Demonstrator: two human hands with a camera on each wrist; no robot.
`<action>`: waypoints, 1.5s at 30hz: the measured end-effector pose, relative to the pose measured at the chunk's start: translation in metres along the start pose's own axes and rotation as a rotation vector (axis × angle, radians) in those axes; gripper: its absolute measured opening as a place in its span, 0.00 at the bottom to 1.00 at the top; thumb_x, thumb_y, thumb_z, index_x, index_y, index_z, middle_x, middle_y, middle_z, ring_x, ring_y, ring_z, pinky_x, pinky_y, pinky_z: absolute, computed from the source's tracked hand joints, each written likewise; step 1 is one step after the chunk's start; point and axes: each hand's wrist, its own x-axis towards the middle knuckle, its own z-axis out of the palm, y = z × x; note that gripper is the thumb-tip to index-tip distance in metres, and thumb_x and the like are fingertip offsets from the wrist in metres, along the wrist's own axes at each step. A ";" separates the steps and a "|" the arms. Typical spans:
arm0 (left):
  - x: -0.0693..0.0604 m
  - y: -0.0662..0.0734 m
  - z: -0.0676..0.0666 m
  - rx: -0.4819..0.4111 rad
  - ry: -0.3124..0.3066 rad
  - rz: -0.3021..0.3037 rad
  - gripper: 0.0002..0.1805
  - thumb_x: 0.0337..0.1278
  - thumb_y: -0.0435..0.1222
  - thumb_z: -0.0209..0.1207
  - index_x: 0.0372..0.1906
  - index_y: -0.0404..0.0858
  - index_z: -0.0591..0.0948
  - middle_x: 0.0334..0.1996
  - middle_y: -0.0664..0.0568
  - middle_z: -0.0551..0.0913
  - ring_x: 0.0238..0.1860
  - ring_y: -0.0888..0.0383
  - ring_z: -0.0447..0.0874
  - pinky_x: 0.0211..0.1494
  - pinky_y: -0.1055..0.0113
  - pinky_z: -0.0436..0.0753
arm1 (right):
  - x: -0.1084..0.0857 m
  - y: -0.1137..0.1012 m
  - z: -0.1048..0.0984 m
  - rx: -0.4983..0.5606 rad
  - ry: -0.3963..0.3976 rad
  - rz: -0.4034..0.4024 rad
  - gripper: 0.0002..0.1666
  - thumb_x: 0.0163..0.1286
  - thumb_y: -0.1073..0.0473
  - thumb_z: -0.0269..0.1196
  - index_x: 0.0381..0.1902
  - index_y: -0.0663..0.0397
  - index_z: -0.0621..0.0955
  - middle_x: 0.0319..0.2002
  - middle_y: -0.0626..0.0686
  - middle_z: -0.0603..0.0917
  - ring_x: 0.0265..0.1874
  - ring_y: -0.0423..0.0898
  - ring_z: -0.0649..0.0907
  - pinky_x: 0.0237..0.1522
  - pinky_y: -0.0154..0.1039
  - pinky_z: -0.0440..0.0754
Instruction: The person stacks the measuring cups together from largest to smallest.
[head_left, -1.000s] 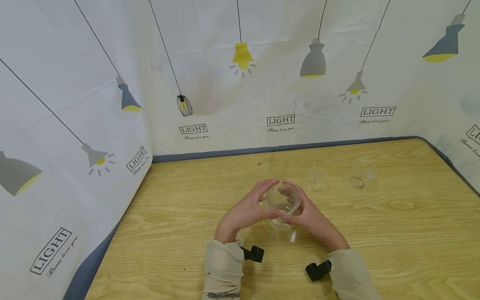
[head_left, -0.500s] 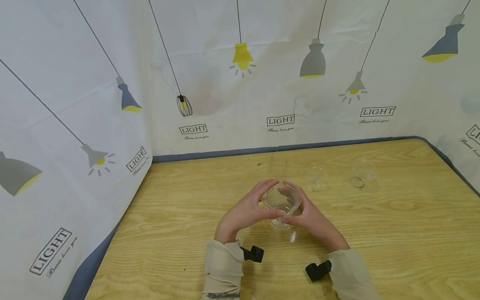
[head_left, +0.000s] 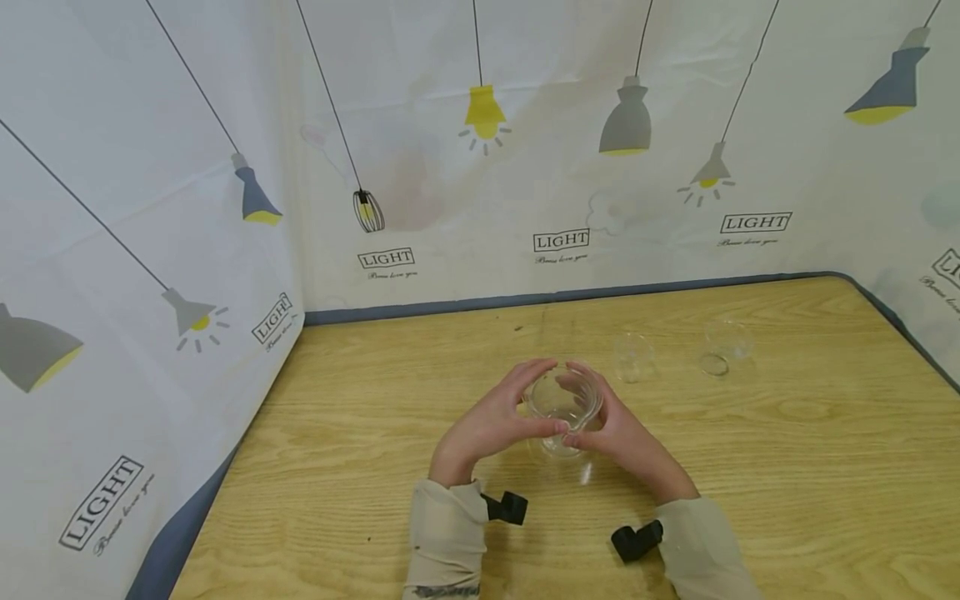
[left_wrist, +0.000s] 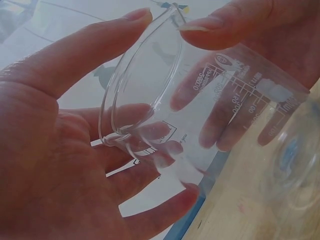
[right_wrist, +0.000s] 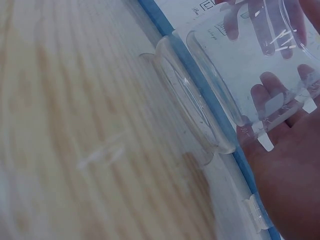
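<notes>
In the head view a clear glass beaker (head_left: 564,402) is held between both hands over the table. My left hand (head_left: 487,423) curls round its left side, thumb at the near rim. Round the right side curls my right hand (head_left: 624,429), the two thumbs almost meeting. White graduation marks (left_wrist: 235,97) show on the beaker's wall in the left wrist view, where its rim looks doubled. Below the beaker, a clear round glass piece (right_wrist: 192,102) is on the table in the right wrist view; its full shape and whether it touches the beaker cannot be told.
Toward the back right of the wooden table (head_left: 360,467) stand a faint clear glass vessel (head_left: 634,358) and another clear glass vessel (head_left: 729,340). A white printed cloth (head_left: 450,192) with a blue lower edge encloses the back and sides.
</notes>
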 end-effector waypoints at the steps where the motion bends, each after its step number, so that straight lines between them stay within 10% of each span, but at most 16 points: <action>1: 0.000 0.000 0.000 0.001 0.000 0.000 0.41 0.41 0.56 0.62 0.63 0.69 0.54 0.65 0.69 0.52 0.65 0.61 0.49 0.60 0.50 0.59 | 0.000 0.000 0.000 0.000 0.000 0.000 0.51 0.54 0.69 0.64 0.68 0.44 0.49 0.64 0.57 0.60 0.63 0.57 0.58 0.57 0.64 0.50; 31: -0.001 0.002 -0.002 0.039 -0.019 0.019 0.43 0.43 0.57 0.61 0.67 0.54 0.58 0.67 0.64 0.50 0.66 0.60 0.49 0.60 0.52 0.60 | 0.004 0.026 -0.004 0.023 -0.018 -0.017 0.52 0.54 0.68 0.64 0.69 0.41 0.47 0.66 0.50 0.58 0.65 0.52 0.55 0.58 0.63 0.48; 45: 0.000 0.000 -0.001 0.041 -0.015 0.046 0.42 0.43 0.55 0.61 0.66 0.57 0.58 0.65 0.67 0.51 0.65 0.60 0.50 0.60 0.52 0.61 | 0.000 0.001 -0.001 0.027 -0.024 -0.003 0.51 0.55 0.68 0.63 0.69 0.46 0.47 0.66 0.56 0.57 0.65 0.55 0.55 0.58 0.63 0.48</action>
